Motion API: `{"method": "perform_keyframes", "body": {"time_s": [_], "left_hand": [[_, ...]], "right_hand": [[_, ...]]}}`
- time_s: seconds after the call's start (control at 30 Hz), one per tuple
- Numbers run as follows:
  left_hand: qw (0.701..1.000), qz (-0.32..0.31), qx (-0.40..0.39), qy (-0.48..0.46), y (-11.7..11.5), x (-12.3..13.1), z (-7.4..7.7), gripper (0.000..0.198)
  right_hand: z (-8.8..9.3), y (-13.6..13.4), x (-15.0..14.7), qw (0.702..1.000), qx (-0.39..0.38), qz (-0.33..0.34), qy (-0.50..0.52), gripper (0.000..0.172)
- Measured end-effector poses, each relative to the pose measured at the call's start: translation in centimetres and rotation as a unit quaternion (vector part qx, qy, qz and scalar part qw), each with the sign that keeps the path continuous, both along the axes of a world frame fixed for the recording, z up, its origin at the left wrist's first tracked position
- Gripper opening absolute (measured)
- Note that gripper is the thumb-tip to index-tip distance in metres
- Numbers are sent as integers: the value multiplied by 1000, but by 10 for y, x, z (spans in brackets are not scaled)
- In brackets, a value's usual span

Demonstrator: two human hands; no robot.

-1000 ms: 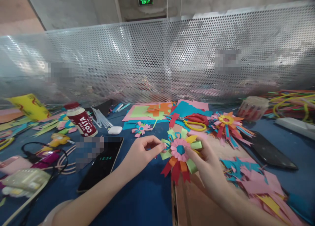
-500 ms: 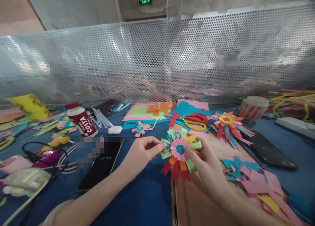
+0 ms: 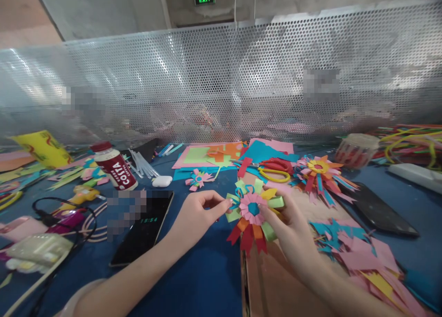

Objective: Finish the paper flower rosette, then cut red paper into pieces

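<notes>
Between my hands is a paper flower [image 3: 252, 208] with a pink pleated middle, a blue centre, green loops, a yellow petal and red and orange tails. My right hand [image 3: 288, 220] grips its right side, thumb on the front near the centre and fingers behind. On the left edge, my left hand [image 3: 207, 211] pinches the flower by a green loop beside thin blue curled strips. Both hands hold it above the edge of a brown cardboard piece [image 3: 276, 280]. The fingers behind the flower are partly hidden.
Scissors [image 3: 274, 175] and coloured paper sheets [image 3: 196, 156] lie behind the flower. At left are a phone [image 3: 145, 229], an earphone case [image 3: 162, 181], a bottle [image 3: 115, 167] and a glue gun [image 3: 81, 196]. A finished-looking rosette [image 3: 319, 170], another phone [image 3: 383, 211] and paper scraps [image 3: 369, 257] lie right.
</notes>
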State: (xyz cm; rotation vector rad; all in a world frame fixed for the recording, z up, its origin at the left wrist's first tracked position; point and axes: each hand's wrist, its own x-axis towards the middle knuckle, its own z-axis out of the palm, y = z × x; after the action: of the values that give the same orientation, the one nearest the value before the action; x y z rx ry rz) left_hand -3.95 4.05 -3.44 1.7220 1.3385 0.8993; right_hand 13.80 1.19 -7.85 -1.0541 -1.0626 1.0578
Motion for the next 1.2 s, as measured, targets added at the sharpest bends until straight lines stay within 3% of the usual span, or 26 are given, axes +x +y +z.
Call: {"method": "perform_keyframes", "body": {"time_s": [0.37, 0.67, 1.2], "left_hand": [[996, -27, 63, 48, -3, 1, -3, 24], [996, -65, 48, 23, -2, 2, -4, 19], [998, -31, 49, 15, 0, 1, -1, 20]], "right_hand": [[3, -1, -2, 999, -15, -16, -35, 45], [6, 0, -3, 999, -18, -20, -40, 46], [1, 0, -2, 1000, -16, -3, 12, 45]]}}
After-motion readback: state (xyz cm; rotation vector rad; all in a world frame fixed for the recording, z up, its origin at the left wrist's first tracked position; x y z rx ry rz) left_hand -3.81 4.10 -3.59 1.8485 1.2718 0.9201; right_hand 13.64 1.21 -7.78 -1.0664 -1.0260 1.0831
